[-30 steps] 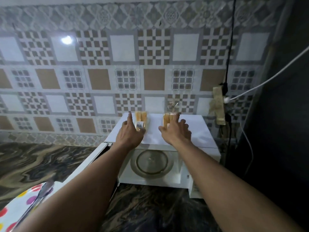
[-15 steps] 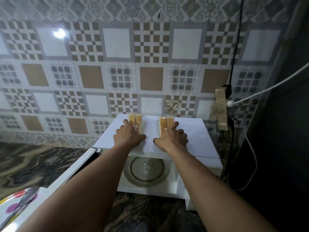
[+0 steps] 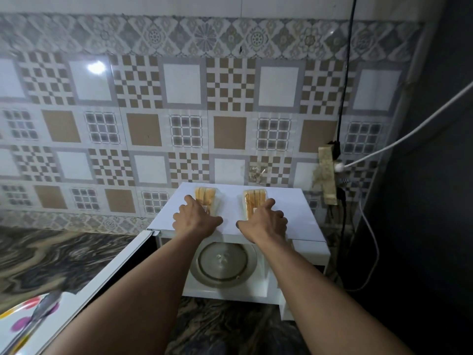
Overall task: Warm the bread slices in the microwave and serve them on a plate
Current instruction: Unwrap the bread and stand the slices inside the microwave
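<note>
Two clear packs of bread slices lie on top of the white microwave: the left bread pack and the right bread pack. My left hand rests over the near end of the left pack, fingers curled around it. My right hand covers the near end of the right pack in the same way. The microwave door hangs open to the left, and the glass turntable inside is bare.
A white plate with coloured dots and a metal utensil on it sit at the lower left on the dark marbled counter. A socket strip with cables hangs on the tiled wall to the right.
Both hands went from reaching with spread fingers to closing over the near ends of the two bread packs. The camera has drawn nearer and tilted up a little.
</note>
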Motion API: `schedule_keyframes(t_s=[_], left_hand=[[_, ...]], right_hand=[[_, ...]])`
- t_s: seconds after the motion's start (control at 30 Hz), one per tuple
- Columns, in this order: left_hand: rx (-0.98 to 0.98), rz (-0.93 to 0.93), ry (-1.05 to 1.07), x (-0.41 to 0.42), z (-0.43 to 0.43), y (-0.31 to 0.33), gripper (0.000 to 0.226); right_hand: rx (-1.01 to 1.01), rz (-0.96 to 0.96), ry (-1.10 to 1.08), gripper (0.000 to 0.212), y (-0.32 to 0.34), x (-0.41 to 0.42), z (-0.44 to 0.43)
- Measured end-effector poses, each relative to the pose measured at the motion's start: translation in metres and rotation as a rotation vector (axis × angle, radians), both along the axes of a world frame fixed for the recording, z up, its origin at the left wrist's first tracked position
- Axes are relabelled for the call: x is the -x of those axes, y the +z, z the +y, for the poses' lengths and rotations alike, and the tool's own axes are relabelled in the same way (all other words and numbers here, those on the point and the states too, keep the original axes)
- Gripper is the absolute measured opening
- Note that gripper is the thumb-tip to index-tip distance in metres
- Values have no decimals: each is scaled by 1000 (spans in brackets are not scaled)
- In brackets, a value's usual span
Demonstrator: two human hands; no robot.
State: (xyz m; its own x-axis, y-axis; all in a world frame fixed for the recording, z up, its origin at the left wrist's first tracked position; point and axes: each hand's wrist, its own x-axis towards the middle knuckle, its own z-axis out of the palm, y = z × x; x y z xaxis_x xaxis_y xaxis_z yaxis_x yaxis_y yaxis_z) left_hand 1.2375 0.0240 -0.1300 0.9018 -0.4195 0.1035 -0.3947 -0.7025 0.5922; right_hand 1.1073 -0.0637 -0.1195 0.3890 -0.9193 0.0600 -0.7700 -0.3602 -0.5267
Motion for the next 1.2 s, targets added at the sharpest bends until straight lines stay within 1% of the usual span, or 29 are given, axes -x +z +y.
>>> schedule_keyframes(t_s=[0.13, 0.3, 0.4, 0.5, 0.6, 0.67, 0.83, 0.9, 0.97, 1.03, 1.1, 1.2], left_hand=[[28, -8, -38, 23, 25, 2, 85], [70, -1, -68, 62, 74, 1, 84], [89, 4, -67, 91, 107, 0, 87], [99, 10, -60, 117, 137, -10, 92], [114, 37, -42, 138, 162, -29, 92], [116, 56, -46, 149, 175, -45, 89], [66, 101, -28, 160, 194, -91, 89], [46, 123, -16, 161, 197, -113, 91], [55, 155, -31, 164, 202, -132, 83], [64, 229, -47, 165, 205, -153, 76], [55, 270, -39, 165, 204, -174, 81], [-42, 232, 5, 164, 198, -204, 87]], right_hand=[[15, -26, -19, 95, 4, 24, 25], [40, -33, -51, 97, 2, 63, 70], [69, -21, -75, 94, -8, 86, 100], [61, -49, -95, 92, -26, 108, 131], [27, -55, -110, 97, -49, 124, 157], [22, -24, -117, 99, -65, 134, 170], [-48, 14, -143, 105, -107, 152, 189], [-61, 38, -153, 103, -129, 156, 192], [-46, 57, -160, 100, -149, 161, 193], [-68, 82, -163, 100, -168, 165, 194], [-107, 110, -168, 98, -187, 167, 195], [-147, 121, -179, 96, -218, 168, 194]])
